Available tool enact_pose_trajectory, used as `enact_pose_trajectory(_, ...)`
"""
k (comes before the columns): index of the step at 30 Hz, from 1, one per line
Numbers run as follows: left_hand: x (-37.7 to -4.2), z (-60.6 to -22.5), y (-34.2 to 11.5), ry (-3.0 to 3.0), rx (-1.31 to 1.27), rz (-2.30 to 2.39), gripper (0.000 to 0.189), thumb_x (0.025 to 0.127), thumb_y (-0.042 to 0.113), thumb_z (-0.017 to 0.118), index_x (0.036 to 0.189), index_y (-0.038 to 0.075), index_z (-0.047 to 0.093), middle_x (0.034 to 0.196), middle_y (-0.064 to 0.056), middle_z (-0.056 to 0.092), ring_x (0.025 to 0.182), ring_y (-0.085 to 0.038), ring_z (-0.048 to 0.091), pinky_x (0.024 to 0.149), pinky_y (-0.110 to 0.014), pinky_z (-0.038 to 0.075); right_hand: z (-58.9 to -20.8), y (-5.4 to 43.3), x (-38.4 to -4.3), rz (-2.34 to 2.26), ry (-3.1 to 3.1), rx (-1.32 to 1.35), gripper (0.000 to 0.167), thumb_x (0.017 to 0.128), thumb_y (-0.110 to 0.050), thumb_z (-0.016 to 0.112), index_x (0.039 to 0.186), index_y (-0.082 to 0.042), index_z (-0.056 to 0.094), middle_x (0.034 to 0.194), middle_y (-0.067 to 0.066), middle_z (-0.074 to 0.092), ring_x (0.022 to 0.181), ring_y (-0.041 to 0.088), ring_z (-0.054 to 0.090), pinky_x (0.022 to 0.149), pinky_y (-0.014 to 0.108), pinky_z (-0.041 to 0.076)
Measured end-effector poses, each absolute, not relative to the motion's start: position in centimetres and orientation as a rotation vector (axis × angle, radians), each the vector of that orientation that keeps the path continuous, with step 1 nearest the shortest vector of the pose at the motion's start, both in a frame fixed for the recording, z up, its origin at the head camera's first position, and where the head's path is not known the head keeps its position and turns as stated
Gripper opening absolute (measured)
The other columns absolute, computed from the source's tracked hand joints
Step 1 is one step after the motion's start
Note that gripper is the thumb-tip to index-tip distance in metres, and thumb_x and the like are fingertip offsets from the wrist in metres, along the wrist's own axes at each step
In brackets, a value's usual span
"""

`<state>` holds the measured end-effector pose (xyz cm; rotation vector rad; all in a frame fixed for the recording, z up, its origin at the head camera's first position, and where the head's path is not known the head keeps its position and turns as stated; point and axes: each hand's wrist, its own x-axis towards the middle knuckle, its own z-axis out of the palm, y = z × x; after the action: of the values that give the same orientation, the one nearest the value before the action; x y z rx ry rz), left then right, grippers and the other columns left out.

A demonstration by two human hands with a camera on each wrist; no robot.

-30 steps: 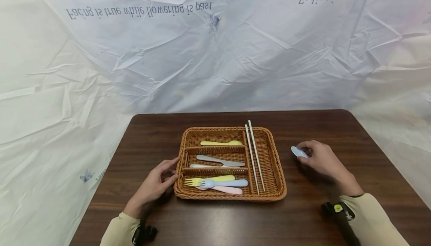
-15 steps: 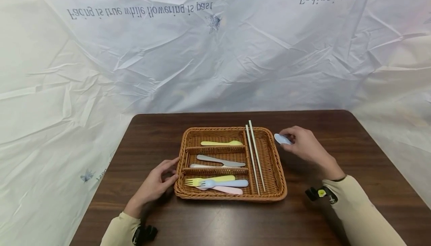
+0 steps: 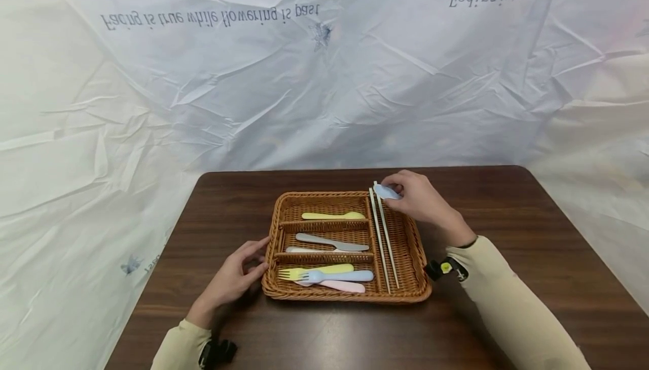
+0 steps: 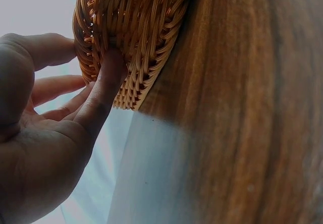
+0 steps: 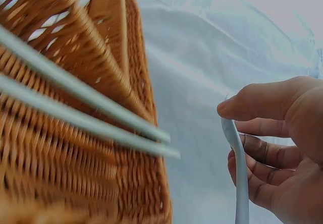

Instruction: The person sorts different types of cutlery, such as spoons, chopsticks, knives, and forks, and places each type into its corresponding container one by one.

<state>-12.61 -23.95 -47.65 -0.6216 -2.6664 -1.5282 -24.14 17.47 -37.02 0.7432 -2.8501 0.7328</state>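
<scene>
A light blue spoon (image 3: 387, 192) is in my right hand (image 3: 418, 196), pinched between thumb and fingers near its bowl. In the head view it overlaps the far ends of two pale chopsticks (image 3: 383, 229) at the basket's back right. The right wrist view shows the spoon's handle (image 5: 242, 193) pointing down beside my palm, outside the basket wall. My left hand (image 3: 235, 271) touches the left outer side of the brown wicker basket (image 3: 347, 298) with relaxed fingers; in the left wrist view its fingertips (image 4: 115, 65) rest against the weave.
Dividers split the basket. A yellow spoon (image 3: 350, 215) lies in the back-left compartment, knives (image 3: 332, 241) in the middle, and yellow, blue and pink cutlery (image 3: 345, 275) in front. The chopsticks lean over the back rim. A dark wooden table (image 3: 324, 330) and white sheeting (image 3: 324, 77) surround it.
My right hand has carried the blue spoon leftward and away from me, from right of the basket to its back-right rim. My left hand and the basket have stayed put.
</scene>
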Motion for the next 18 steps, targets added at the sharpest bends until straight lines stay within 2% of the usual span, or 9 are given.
enact_pose_trajectory(11, -12.6, -47.6, -24.0, -2.657, -0.631, -1.558, 0.054, 0.095, 0.008, 0.063, 0.146, 0.007, 0.044, 0.125, -0.014, 0.055, 0.098, -0.021, 0.064, 0.069, -0.024, 0.054, -36.6, 13.9, -25.0, 0.802, -2.851, 0.803, 0.036, 0.087, -0.02, 0.073, 0.12, -0.009, 0.067, 0.114, 0.01, 0.063, 0.091, 0.023, 0.062, 0.073, 0.038, 0.052)
enact_pose_trajectory(18, -12.7, -47.9, -24.1, -2.677, -0.616, -1.522, 0.055, 0.095, 0.007, 0.063, 0.147, 0.009, 0.045, 0.124, -0.012, 0.055, 0.097, -0.014, 0.063, 0.069, -0.025, 0.055, -36.7, 11.9, -25.6, 0.822, -2.848, 0.824, 0.034, 0.087, -0.022, 0.072, 0.119, -0.01, 0.068, 0.109, 0.008, 0.063, 0.09, 0.022, 0.061, 0.073, 0.037, 0.051)
